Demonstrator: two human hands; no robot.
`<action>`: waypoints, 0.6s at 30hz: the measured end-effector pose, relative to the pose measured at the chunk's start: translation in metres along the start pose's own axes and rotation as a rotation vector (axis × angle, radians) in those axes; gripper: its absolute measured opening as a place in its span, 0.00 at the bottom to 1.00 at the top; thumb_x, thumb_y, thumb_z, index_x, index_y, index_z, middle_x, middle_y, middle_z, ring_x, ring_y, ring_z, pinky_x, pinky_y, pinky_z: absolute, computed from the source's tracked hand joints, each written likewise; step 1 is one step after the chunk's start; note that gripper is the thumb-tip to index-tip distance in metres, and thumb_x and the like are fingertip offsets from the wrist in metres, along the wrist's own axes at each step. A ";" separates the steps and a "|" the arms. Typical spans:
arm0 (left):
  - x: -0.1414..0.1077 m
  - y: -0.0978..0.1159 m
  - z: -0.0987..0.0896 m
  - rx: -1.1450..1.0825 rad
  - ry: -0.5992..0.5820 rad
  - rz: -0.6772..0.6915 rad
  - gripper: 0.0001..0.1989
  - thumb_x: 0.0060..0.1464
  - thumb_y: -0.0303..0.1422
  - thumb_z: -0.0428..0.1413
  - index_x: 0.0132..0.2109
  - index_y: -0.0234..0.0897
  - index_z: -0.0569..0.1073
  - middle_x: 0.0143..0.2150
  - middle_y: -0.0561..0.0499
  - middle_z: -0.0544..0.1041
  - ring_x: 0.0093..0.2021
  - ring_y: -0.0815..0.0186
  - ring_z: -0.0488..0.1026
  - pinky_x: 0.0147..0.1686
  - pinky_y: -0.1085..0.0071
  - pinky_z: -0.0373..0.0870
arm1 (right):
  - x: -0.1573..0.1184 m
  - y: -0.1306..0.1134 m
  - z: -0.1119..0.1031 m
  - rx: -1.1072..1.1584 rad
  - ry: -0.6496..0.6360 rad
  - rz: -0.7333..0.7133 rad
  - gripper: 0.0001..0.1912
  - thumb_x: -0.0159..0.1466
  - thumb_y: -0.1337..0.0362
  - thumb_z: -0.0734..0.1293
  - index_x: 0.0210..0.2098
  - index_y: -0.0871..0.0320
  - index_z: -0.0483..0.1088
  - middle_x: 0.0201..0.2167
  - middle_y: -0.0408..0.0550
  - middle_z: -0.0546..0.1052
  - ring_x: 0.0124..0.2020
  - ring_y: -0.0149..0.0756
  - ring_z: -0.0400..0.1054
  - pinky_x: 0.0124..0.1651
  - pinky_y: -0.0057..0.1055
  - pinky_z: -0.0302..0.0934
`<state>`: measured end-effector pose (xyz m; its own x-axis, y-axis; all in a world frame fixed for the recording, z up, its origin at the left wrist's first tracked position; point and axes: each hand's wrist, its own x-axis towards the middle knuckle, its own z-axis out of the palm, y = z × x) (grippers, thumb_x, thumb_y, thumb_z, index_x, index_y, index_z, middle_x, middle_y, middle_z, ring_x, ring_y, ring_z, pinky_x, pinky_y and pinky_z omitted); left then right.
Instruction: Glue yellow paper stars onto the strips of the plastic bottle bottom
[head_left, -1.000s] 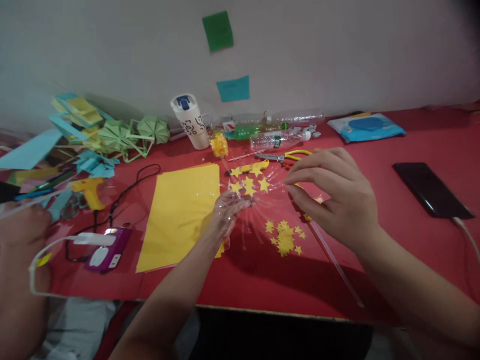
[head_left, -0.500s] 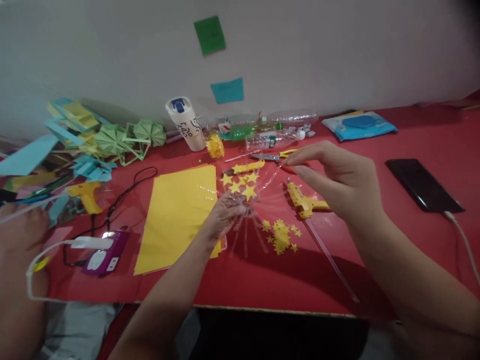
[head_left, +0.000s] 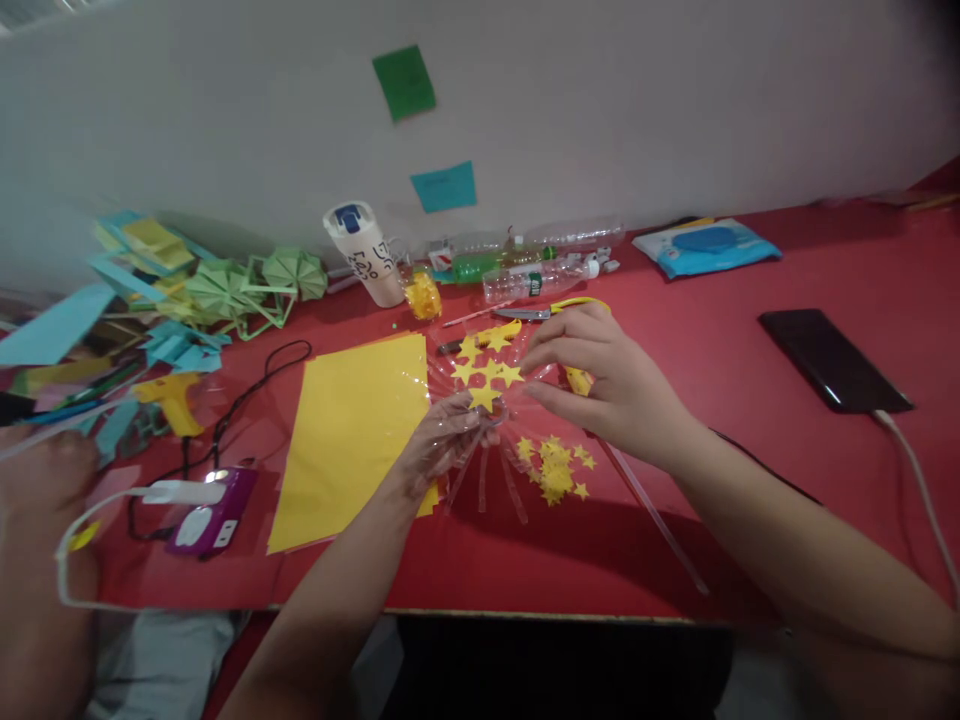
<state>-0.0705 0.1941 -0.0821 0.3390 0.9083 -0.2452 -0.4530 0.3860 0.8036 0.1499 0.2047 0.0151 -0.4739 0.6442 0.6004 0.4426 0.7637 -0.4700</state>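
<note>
My left hand (head_left: 448, 432) is closed on a clear plastic bottle piece (head_left: 484, 478), cut into thin strips that fan out all round. Several yellow paper stars (head_left: 486, 397) sit on its upper strips. My right hand (head_left: 592, 370) is just right of the stars, its thumb and fingers curved and apart by the strips; contact is hard to make out. Beneath that hand lies a yellow glue gun (head_left: 577, 380), mostly covered, with a clear glue stick (head_left: 660, 530) trailing from it. A pile of small yellow stars (head_left: 555, 470) rests on the table below.
Yellow paper sheets (head_left: 345, 440) lie left, beside a purple power adapter (head_left: 214, 510) and another glue gun (head_left: 172, 402). Pliers (head_left: 525, 314), plastic bottles (head_left: 540, 282) and a tumbler (head_left: 367, 260) are behind. A phone (head_left: 832, 360) lies right. Another person's arm (head_left: 45, 520) rests far left.
My right hand has moved left and slightly down, from above the glue gun to beside the stars, now covering much of the gun. The strip-cut piece has tilted slightly in my left hand.
</note>
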 end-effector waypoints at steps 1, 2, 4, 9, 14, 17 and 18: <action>0.000 -0.001 0.000 -0.004 0.003 0.007 0.16 0.35 0.32 0.72 0.32 0.34 0.77 0.30 0.47 0.83 0.25 0.67 0.78 0.26 0.76 0.73 | 0.000 -0.001 0.000 0.012 -0.012 0.007 0.06 0.66 0.63 0.65 0.33 0.54 0.73 0.35 0.47 0.77 0.40 0.39 0.68 0.46 0.41 0.61; 0.001 -0.001 -0.001 -0.006 0.009 0.014 0.16 0.35 0.31 0.72 0.32 0.34 0.76 0.30 0.48 0.82 0.25 0.67 0.78 0.27 0.76 0.73 | 0.000 -0.002 -0.001 0.023 -0.018 0.013 0.07 0.66 0.63 0.65 0.32 0.54 0.73 0.35 0.47 0.77 0.40 0.39 0.68 0.45 0.40 0.61; 0.001 -0.002 -0.001 0.003 0.022 0.032 0.17 0.35 0.31 0.72 0.33 0.34 0.76 0.32 0.48 0.83 0.26 0.67 0.78 0.27 0.75 0.74 | 0.000 -0.002 -0.001 0.033 -0.020 0.020 0.06 0.66 0.63 0.65 0.32 0.54 0.72 0.35 0.47 0.77 0.40 0.39 0.68 0.44 0.40 0.62; -0.001 0.003 0.005 0.054 -0.031 0.060 0.20 0.38 0.38 0.71 0.38 0.33 0.78 0.32 0.45 0.82 0.24 0.68 0.76 0.28 0.73 0.74 | -0.001 -0.004 0.000 -0.021 0.030 -0.003 0.03 0.65 0.64 0.66 0.34 0.53 0.72 0.37 0.48 0.78 0.41 0.40 0.69 0.46 0.41 0.62; -0.001 0.004 0.010 0.009 0.017 0.040 0.21 0.34 0.37 0.73 0.37 0.32 0.78 0.31 0.46 0.82 0.24 0.68 0.77 0.27 0.76 0.75 | -0.003 -0.016 -0.003 -0.149 0.174 -0.020 0.06 0.66 0.68 0.64 0.33 0.54 0.71 0.33 0.47 0.75 0.37 0.38 0.68 0.42 0.38 0.61; 0.000 0.001 0.008 -0.013 0.046 0.041 0.21 0.34 0.35 0.73 0.36 0.33 0.78 0.28 0.50 0.80 0.25 0.69 0.77 0.28 0.77 0.75 | -0.005 -0.021 0.001 -0.171 0.138 -0.096 0.08 0.66 0.67 0.64 0.31 0.55 0.72 0.28 0.45 0.71 0.33 0.36 0.64 0.39 0.36 0.57; 0.001 0.000 0.007 -0.016 0.047 0.040 0.20 0.35 0.35 0.73 0.36 0.34 0.78 0.27 0.51 0.79 0.25 0.69 0.77 0.28 0.77 0.76 | -0.006 -0.021 0.004 -0.176 0.135 -0.105 0.07 0.66 0.67 0.64 0.32 0.55 0.73 0.28 0.45 0.71 0.34 0.36 0.63 0.39 0.36 0.56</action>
<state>-0.0643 0.1939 -0.0782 0.2817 0.9295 -0.2382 -0.4785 0.3513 0.8048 0.1400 0.1848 0.0188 -0.4240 0.5410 0.7263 0.5274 0.7995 -0.2876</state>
